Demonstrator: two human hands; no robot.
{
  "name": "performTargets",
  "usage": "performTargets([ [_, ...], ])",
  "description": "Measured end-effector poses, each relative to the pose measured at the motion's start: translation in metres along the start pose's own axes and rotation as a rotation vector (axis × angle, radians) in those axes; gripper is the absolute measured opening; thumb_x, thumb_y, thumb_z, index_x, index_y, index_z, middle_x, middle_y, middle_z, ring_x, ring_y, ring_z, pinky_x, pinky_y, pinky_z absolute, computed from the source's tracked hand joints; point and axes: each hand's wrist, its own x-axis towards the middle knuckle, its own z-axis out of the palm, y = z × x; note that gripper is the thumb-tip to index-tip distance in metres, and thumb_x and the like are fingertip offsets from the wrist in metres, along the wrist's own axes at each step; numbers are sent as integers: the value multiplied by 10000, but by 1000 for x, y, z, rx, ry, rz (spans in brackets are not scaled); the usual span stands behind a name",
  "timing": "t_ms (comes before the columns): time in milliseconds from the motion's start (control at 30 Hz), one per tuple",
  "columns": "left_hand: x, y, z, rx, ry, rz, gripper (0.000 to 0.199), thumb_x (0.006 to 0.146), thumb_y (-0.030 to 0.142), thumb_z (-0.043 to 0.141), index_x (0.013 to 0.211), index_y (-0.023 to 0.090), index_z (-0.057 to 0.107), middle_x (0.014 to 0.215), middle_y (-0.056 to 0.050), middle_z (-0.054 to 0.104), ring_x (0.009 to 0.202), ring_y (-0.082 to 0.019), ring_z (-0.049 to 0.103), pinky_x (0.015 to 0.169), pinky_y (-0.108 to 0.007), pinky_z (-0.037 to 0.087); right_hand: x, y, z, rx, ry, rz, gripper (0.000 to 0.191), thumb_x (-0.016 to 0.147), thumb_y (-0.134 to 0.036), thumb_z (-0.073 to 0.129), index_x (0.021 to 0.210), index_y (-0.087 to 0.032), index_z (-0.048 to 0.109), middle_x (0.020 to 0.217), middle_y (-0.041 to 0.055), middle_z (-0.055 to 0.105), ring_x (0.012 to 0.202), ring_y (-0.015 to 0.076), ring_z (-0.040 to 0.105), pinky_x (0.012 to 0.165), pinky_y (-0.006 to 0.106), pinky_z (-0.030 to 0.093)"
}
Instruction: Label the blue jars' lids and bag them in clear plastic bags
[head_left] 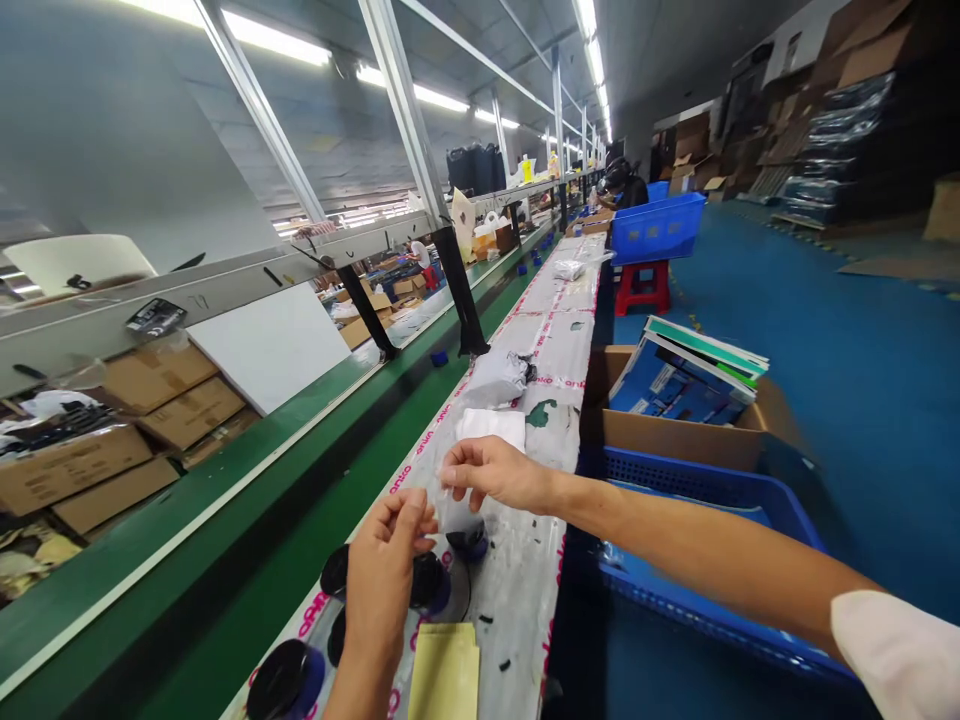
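Note:
My right hand [491,473] reaches in over the work surface with thumb and fingers pinched on a thin, see-through piece that looks like a small clear plastic bag [454,512]. Close by on the left, my left hand [390,535] has its fingers curled together near the bag's other edge; whether it grips the bag is hard to see. Below and around the hands stand several round black-and-blue parts [285,680], some partly covered by my left forearm. A pad of yellow paper [444,672] lies at the near edge. White sheets [491,428] lie just beyond my right hand.
A filled plastic bag [499,378] rests farther up the wrapped bench [551,345]. Left of it runs a green conveyor [315,520] with metal posts. On the right are a blue basket [697,470], a carton of printed packs [675,435] and a red stool [643,287]. A person sits beyond.

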Motion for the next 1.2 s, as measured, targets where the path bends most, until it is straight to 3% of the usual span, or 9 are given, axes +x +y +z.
performTargets([
  [133,-1,7,3,42,-127,31,403,695,539,826,787,160,727,736,-4,683,665,-109,574,638,-203,484,-3,-4,2,33,-147,67,450,703,-540,827,801,-148,630,755,9,605,706,126,577,506,200,499],
  [267,-1,5,2,31,-186,41,381,742,534,787,735,166,690,696,4,648,662,-112,561,652,-210,482,-4,-4,-1,131,-258,143,452,699,-530,844,819,-140,649,796,18,625,714,124,596,515,204,516],
  [367,-1,0,1,14,-134,39,378,751,534,764,754,168,669,716,4,645,668,-123,579,662,-234,508,-3,-2,-5,180,-264,165,428,700,-494,858,806,-138,647,765,16,635,702,127,611,531,218,532],
  [567,0,-10,-3,76,86,61,347,722,491,752,732,172,615,679,1,659,641,-155,642,668,-288,554,-1,4,-6,152,-149,141,409,697,-473,844,771,-144,612,734,9,625,654,116,598,515,215,526],
  [733,15,-3,-9,221,183,179,392,690,499,756,880,191,606,801,-18,704,744,-195,698,725,-317,572,18,6,-5,-359,71,-160,214,892,-367,622,852,-165,563,688,4,624,622,152,654,512,254,537],
  [867,37,2,-13,407,228,297,387,772,447,684,1088,232,622,933,-19,722,861,-198,696,818,-329,546,33,8,-11,-682,182,-426,100,942,-272,579,936,-175,602,880,52,699,818,174,673,723,298,537],
  [967,43,-8,-13,603,223,335,232,826,377,616,1004,253,698,932,-34,751,869,-230,693,838,-368,502,32,22,-23,-918,157,-575,65,943,-203,582,898,-180,622,937,65,710,881,187,649,825,323,492],
  [1033,40,-22,-12,726,173,347,177,841,321,580,917,256,726,930,-46,766,873,-254,696,804,-373,481,26,37,-33,-1039,115,-614,93,942,-162,573,864,-176,621,889,68,705,852,193,638,786,314,479],
  [1200,22,-51,-10,932,-9,412,208,859,237,534,941,263,724,991,-38,766,915,-258,695,805,-364,475,5,71,-50,-1273,7,-677,145,939,-113,550,832,-169,630,840,71,692,812,198,609,722,302,447],
])
